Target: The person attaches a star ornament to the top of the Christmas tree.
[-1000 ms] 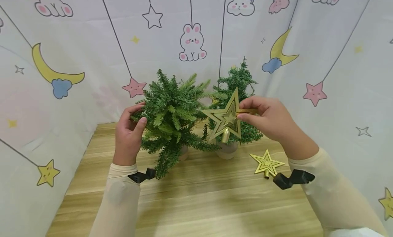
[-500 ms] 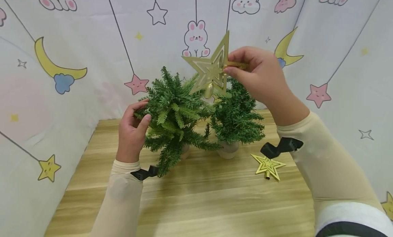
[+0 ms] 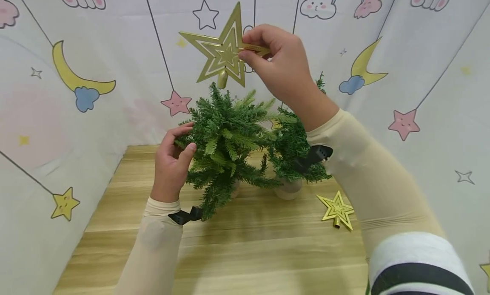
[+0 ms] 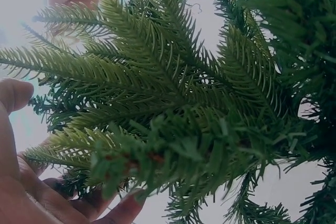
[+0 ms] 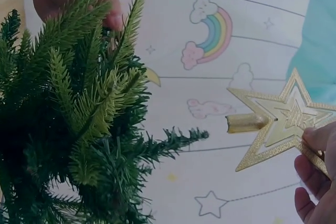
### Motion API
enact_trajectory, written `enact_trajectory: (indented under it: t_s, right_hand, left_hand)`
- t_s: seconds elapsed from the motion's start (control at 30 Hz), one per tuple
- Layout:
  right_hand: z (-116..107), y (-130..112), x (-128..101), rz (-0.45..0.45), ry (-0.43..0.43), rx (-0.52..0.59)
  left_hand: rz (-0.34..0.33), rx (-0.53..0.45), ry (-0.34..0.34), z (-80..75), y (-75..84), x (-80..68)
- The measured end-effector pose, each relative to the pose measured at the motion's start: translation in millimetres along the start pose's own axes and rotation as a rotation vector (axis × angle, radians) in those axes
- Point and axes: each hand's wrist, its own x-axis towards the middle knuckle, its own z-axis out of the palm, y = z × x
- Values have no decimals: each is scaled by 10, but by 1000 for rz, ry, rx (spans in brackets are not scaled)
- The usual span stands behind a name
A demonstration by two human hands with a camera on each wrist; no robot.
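My right hand [image 3: 277,63] pinches one arm of a large gold star topper [image 3: 220,52] and holds it just above the tip of a small green tree [image 3: 226,146]. The star's gold socket [image 5: 245,123] points at the tree and stands apart from it. My left hand [image 3: 174,163] grips the branches on the tree's left side; its fingers [image 4: 21,182] curl under the needles. A second small tree [image 3: 294,150] in a pale pot stands right behind my right forearm.
A smaller gold star [image 3: 337,208] lies on the wooden table [image 3: 249,252] to the right of the trees. Printed fabric walls [image 3: 76,74] with moons, stars and rabbits close in the table on the left, back and right.
My right hand has lifted the gold star up and to the left, from in front of the right tree to above the left tree's tip. The left hand keeps its grip.
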Motion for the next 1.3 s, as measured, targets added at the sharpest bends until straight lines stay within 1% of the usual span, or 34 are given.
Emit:
enact_trajectory:
  t_s: [0.13,0.3,0.4,0.57,0.67,0.8,1.0,1.07,1.23,1.3]
  right_hand:
    - [141,25,101,-22,-22,-35]
    - [275,27,183,-16,-63,-70]
    - [304,8,201,-36,-75,-106]
    - [320,-20,221,-116,-55,-182]
    - [320,-30,234,-158,-45,-229]
    - [320,-34,241,-183,-52,-275]
    - [319,-24,239,-169,-81,-302]
    - [322,-21,242,-150,-98,-311]
    - [320,-7,251,-66,-170,-318]
    - [321,9,246,-49,-190,-315]
  left_hand:
    - [7,-18,-2,3,-3,2]
    - [2,-20,-2,-4,10,1]
    - [-8,-15,-1,1,19,-2]
    - [-23,0,4,0,23,-5]
    - [-22,-5,5,1,19,-3]
    - [-19,-26,1,0,15,-1]
    - [-8,-10,0,13,17,-5]
    - [-8,-10,0,15,14,-9]
    - [-10,-8,2,21,9,-13]
    - [-10,-5,3,25,10,-13]
